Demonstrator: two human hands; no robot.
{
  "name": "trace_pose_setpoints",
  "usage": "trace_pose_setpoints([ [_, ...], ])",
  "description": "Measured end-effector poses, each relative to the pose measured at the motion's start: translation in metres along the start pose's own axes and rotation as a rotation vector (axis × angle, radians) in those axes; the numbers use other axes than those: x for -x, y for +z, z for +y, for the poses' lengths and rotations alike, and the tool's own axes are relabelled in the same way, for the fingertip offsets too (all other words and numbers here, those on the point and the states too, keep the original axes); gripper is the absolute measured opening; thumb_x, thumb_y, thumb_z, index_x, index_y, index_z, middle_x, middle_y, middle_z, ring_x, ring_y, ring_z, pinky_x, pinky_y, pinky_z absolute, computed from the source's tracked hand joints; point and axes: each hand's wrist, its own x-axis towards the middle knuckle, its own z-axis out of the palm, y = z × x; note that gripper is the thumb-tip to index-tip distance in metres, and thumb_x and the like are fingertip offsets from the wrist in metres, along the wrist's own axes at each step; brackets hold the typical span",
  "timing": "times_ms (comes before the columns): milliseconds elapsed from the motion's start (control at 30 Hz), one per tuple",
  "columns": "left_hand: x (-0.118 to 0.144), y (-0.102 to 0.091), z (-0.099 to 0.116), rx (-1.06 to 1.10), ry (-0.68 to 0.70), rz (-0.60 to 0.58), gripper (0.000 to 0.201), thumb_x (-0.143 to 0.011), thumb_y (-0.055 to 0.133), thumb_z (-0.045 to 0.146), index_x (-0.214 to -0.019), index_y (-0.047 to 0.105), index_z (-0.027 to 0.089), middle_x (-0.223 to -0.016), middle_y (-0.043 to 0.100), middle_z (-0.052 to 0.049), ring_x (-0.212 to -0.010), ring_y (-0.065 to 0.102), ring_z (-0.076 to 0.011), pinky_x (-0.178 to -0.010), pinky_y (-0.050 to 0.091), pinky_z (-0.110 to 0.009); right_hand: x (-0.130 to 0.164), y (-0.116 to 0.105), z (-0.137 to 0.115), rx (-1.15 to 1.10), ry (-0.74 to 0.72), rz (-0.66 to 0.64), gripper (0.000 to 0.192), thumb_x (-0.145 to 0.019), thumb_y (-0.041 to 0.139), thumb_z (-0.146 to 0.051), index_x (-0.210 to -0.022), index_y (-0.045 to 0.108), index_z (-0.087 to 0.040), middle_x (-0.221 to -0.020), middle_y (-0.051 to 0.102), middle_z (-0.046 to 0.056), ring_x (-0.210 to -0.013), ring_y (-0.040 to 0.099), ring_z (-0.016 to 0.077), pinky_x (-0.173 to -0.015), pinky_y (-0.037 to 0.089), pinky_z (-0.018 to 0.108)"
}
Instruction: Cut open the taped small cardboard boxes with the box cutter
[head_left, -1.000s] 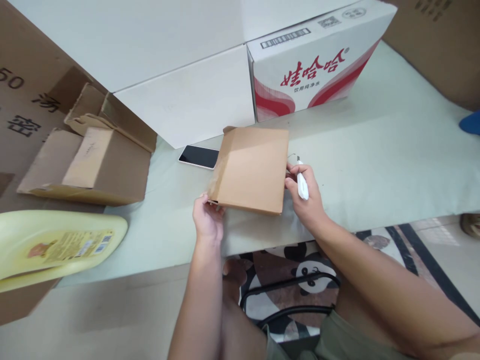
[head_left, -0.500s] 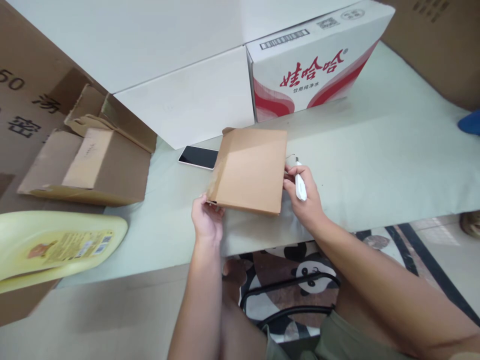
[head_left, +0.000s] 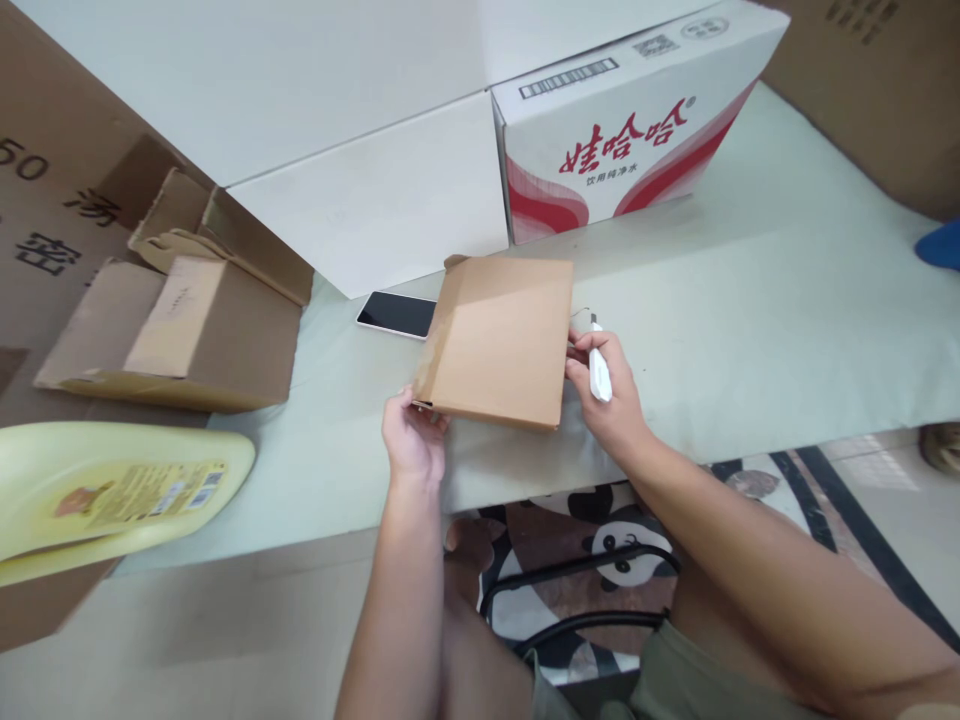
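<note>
Brown corrugated cardboard makes up the flat mailer box (head_left: 496,340) that lies near the front edge of the pale green table (head_left: 750,330), its near edge lifted a little off the surface. The left hand (head_left: 411,438) grips the box's near left corner, fingers tucked under the edge and thumb on the side. The right hand (head_left: 609,395) is closed around a white utility knife (head_left: 598,362), which points away from the person; its fingertips touch the right edge of the box.

Just beyond the box's far left corner a smartphone (head_left: 396,313) lies screen up, partly hidden by the box. Behind it stands a large plain white carton (head_left: 375,200), and to the right of that a white carton with red waves and red Chinese lettering (head_left: 630,120). At the left an opened brown cardboard box (head_left: 187,320) lies with its flaps spread, and nearer, at the left edge, a pale yellow plastic seat with a label (head_left: 112,495). Below the table edge a panda-patterned mat (head_left: 622,550) shows.
</note>
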Motion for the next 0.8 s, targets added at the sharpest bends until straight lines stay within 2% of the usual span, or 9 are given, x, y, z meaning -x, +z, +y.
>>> trace_pose_setpoints([
  [333,0.0036,0.0028,0.0028,0.006,-0.019,0.017,0.036,-0.048,0.076,0.040,-0.075,0.059,0.023,-0.077,0.060,0.003,-0.069,0.057,-0.0147,-0.055,0.043,-0.025,0.0002,-0.0004,-0.0007,0.010,0.007,-0.005,0.021,-0.091,0.063,-0.033,-0.099,0.044,-0.030,-0.128,0.070,0.009,-0.140,0.061,0.0296,-0.109,0.050,0.055],
  [667,0.0014,0.0016,0.0011,0.006,-0.006,0.005,0.033,-0.052,0.074,0.041,-0.076,0.060,0.023,-0.077,0.062,0.002,-0.068,0.057,-0.0157,-0.055,0.042,-0.026,0.0002,0.0000,-0.0012,-0.007,0.004,-0.004,0.024,-0.089,0.065,-0.033,-0.100,0.044,-0.030,-0.124,0.071,0.008,-0.138,0.062,0.0292,-0.110,0.051,0.054],
  [800,0.0012,0.0005,0.0008,-0.002,-0.006,-0.005,0.030,-0.055,0.072,0.041,-0.076,0.058,0.023,-0.076,0.061,0.002,-0.067,0.057,-0.0158,-0.056,0.042,-0.026,0.0004,0.0007,-0.0019,-0.014,0.012,0.003,0.024,-0.089,0.065,-0.034,-0.099,0.044,-0.030,-0.117,0.071,0.007,-0.141,0.060,0.0300,-0.112,0.049,0.056],
])
